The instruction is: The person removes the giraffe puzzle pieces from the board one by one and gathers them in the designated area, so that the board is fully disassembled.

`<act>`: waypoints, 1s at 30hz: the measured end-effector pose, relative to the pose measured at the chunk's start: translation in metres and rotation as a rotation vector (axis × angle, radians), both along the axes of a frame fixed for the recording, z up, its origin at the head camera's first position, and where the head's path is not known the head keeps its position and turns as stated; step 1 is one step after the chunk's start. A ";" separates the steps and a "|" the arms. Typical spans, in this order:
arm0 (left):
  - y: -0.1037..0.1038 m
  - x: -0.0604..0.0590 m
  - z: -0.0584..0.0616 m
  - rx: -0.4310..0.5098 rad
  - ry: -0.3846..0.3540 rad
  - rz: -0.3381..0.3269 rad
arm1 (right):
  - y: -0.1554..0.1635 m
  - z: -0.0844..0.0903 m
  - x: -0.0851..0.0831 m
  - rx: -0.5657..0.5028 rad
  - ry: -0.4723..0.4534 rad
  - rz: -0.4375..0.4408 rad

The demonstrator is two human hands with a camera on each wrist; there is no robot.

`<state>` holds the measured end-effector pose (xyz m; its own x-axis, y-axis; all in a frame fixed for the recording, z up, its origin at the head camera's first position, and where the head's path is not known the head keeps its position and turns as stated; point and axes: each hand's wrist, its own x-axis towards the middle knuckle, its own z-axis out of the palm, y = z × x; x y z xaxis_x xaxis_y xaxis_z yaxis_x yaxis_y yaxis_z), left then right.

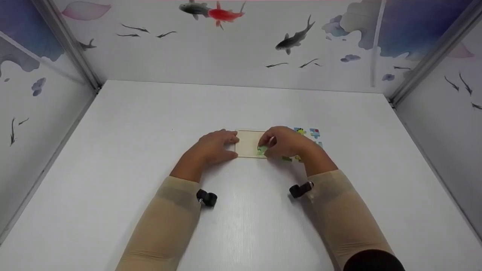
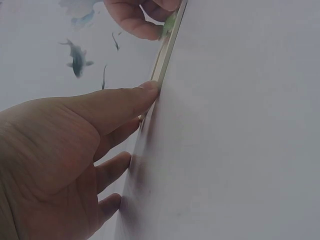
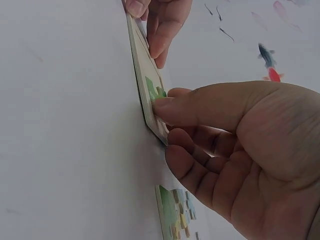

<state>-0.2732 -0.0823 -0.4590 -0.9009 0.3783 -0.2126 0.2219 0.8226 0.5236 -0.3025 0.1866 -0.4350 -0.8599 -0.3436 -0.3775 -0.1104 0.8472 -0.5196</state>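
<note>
A small pale wooden puzzle tray (image 1: pixel 249 143) lies flat on the white table (image 1: pixel 241 226). My left hand (image 1: pixel 215 146) rests at the tray's left end, its thumb (image 2: pixel 142 95) straight against the tray's edge (image 2: pixel 166 47) and its other fingers lying on the table. My right hand (image 1: pixel 284 142) is over the tray's right end. It pinches a green puzzle piece (image 1: pixel 261 151) with its thumb tip (image 3: pixel 162 106) and holds it down on the tray (image 3: pixel 144 70) near the front right corner. The remaining fingers are curled.
Several loose coloured puzzle pieces (image 1: pixel 308 132) lie on the table to the right of the tray, and more (image 3: pixel 172 216) lie just below my right hand. Walls painted with fish (image 1: pixel 290 39) enclose the table on three sides.
</note>
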 end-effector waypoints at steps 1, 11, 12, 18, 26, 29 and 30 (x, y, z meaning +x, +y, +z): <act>0.000 0.000 0.000 0.002 -0.001 0.000 | 0.001 0.000 0.000 -0.018 0.007 0.007; 0.000 0.001 0.003 0.003 -0.012 0.005 | 0.007 0.002 -0.003 -0.095 0.040 0.023; 0.000 0.001 0.003 0.003 -0.013 0.005 | 0.007 0.001 -0.003 -0.097 0.034 0.018; -0.001 0.000 0.001 0.008 -0.011 0.003 | 0.015 0.002 -0.006 -0.187 0.006 -0.003; -0.004 0.001 -0.002 0.046 0.009 -0.009 | 0.053 0.015 -0.009 -0.334 -0.030 -0.081; -0.003 0.001 -0.002 0.037 0.006 -0.006 | 0.072 0.016 -0.008 -0.347 -0.054 -0.134; -0.003 0.001 -0.002 0.031 0.004 -0.006 | 0.079 0.016 -0.007 -0.348 -0.059 -0.145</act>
<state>-0.2722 -0.0853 -0.4606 -0.8995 0.3901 -0.1967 0.2291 0.8045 0.5479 -0.3100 0.2658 -0.4193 -0.8895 -0.3359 -0.3098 0.0365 0.6235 -0.7810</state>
